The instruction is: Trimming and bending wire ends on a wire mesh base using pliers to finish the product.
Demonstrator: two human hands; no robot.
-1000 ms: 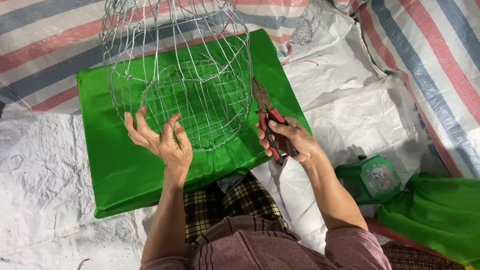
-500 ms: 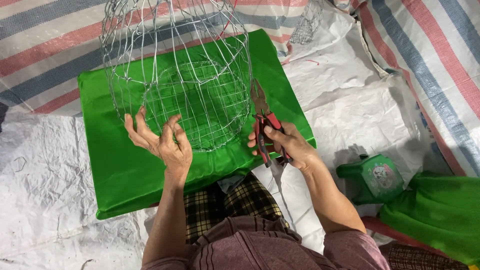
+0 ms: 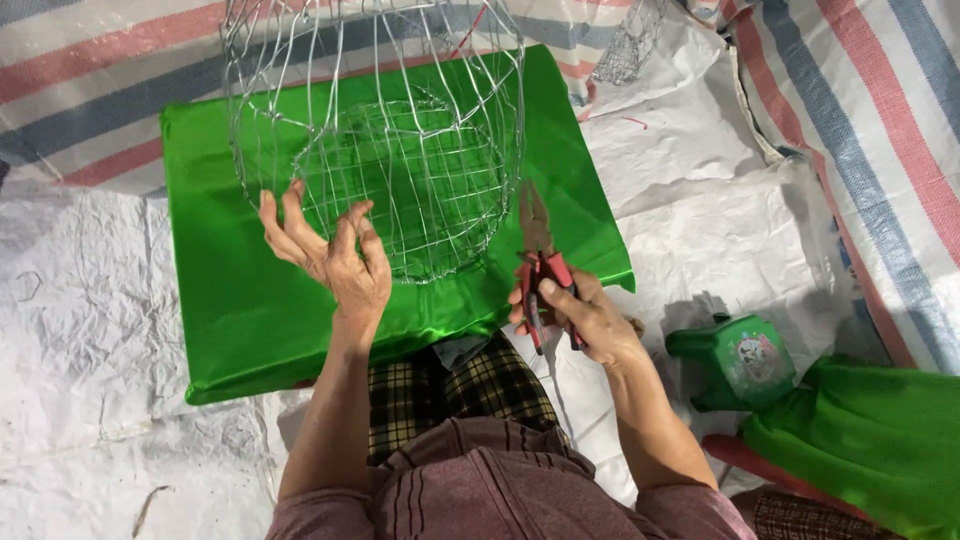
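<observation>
Head view: right hand (image 3: pixel 590 318) grips red-handled pliers (image 3: pixel 540 262) pointing away; open left hand (image 3: pixel 335 255) steadies wire basket (image 3: pixel 390 140).

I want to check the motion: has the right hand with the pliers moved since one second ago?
Yes. The right hand with the red-handled pliers moved slightly toward the person, along the near right edge of the green sheet.

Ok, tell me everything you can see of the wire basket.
The wire basket is a rounded cage of thin, bare silvery wire: upright ribs crossed by hoops, with a finer square mesh at its base. It looks unfinished, with loose wire ends at the top edge. It stands tilted on the green board, its opening towards the camera. The left hand touches its near side with spread fingers; the right hand holds red-handled pliers just beside it.
</observation>
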